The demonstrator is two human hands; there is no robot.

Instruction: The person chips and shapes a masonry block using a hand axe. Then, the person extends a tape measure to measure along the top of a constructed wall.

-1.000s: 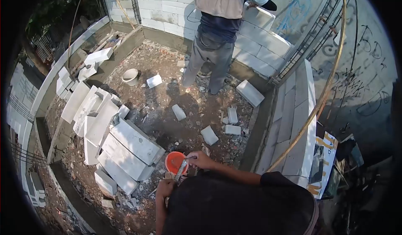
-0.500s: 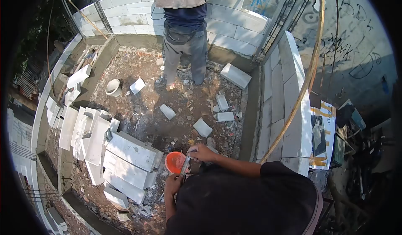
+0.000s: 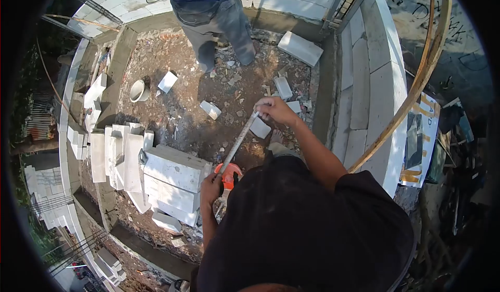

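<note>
A tape measure's pale, narrow blade stretches diagonally between my two hands. My left hand, low by my body, is closed around its lower end; the case is mostly hidden by the fingers. At the upper end, my right hand pinches the blade's tip with the arm reaching forward. Just beside my left hand is an orange bucket, partly covered by that hand and my dark shirt. Beneath the right hand a broken white block lies on the ground, close to my bare foot.
Stacked white blocks fill the left side. A pale bucket and loose block pieces lie on the rubble floor. Another person stands ahead by the far wall. A block wall and a leaning wooden pole border the right.
My right hand has moved forward and away from my left, so a longer stretch of blade shows. My view has shifted, and the other person's legs have changed stance.
</note>
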